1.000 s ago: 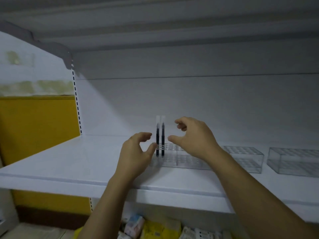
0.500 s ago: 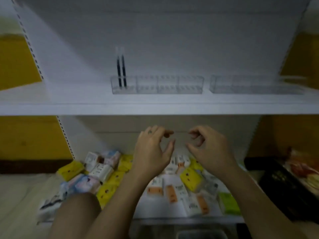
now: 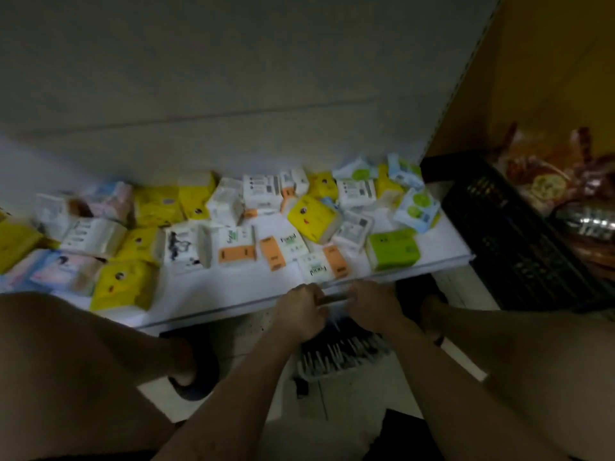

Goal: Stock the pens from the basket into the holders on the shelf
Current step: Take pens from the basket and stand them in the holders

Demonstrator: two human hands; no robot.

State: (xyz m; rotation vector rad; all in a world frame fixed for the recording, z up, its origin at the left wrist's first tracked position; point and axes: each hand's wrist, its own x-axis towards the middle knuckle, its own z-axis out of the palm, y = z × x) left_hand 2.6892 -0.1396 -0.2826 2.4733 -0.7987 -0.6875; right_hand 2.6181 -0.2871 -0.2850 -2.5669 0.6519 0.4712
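Note:
A pale basket [image 3: 346, 361] stands on the floor between my legs, filled with several dark pens [image 3: 336, 351] lying side by side. My left hand [image 3: 299, 312] and my right hand [image 3: 374, 307] are low over its far end, backs toward the camera, fingers curled. A thin grey pen [image 3: 333, 298] spans the gap between them, and each hand grips one end. The picture is dim and blurred, so the fingertips are hidden. The pen holders on the upper shelf are out of view.
The lower white shelf [image 3: 213, 311] carries several tissue packs in yellow, white, orange and green. A black crate [image 3: 506, 227] sits at the right with snack bags behind it. My knees flank the basket, and my feet rest on the floor.
My view has dropped from the upper shelf with its holders to the floor. Both hands came down from in front of the shelves to the basket and closed on a pen.

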